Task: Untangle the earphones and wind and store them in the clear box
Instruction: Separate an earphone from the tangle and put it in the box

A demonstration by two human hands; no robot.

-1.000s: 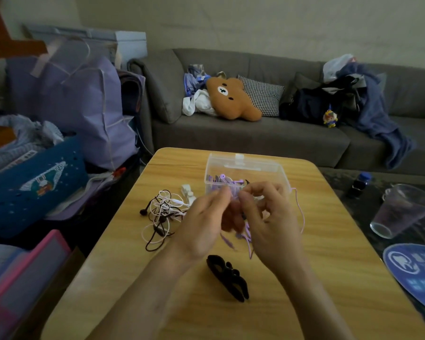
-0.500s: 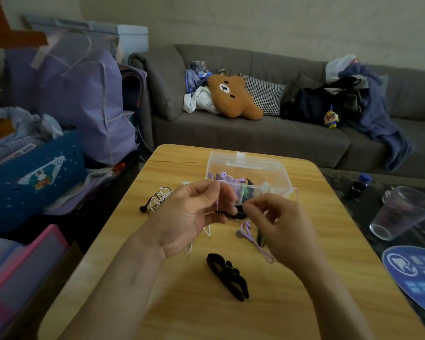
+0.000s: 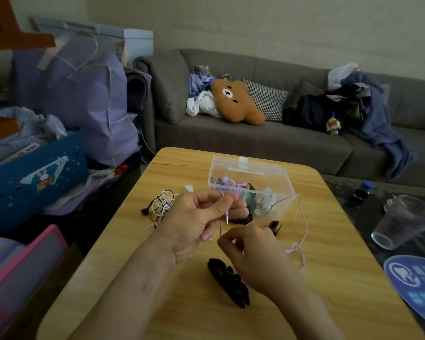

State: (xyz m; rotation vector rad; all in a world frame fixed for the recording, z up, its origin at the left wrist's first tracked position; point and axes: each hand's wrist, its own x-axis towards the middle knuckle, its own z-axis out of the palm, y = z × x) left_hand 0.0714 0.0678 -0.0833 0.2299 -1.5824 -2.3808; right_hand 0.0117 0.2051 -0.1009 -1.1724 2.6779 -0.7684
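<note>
A clear box (image 3: 268, 171) stands open at the far middle of the wooden table (image 3: 341, 278), with purple, black and white earphones inside. My left hand (image 3: 196, 224) pinches the purple earphone cable (image 3: 304, 222) just in front of the box. Below it, my right hand (image 3: 250, 253) pinches the same cable, which runs taut between both hands. The rest of the cable loops out to the right and over the box's front corner. A tangle of white and black earphones (image 3: 161, 204) lies to the left of my left hand.
A black clip (image 3: 228, 280) lies on the table under my right wrist, and a smaller black piece (image 3: 275, 227) sits near the box. A plastic cup (image 3: 402, 222) and a blue fan (image 3: 417, 283) are at the right. A sofa stands behind; bags and baskets crowd the left.
My hands have drawn apart, the left rising toward the box and the right dropping nearer me, stretching the purple cable between them. Its loose loop now trails out to the right.
</note>
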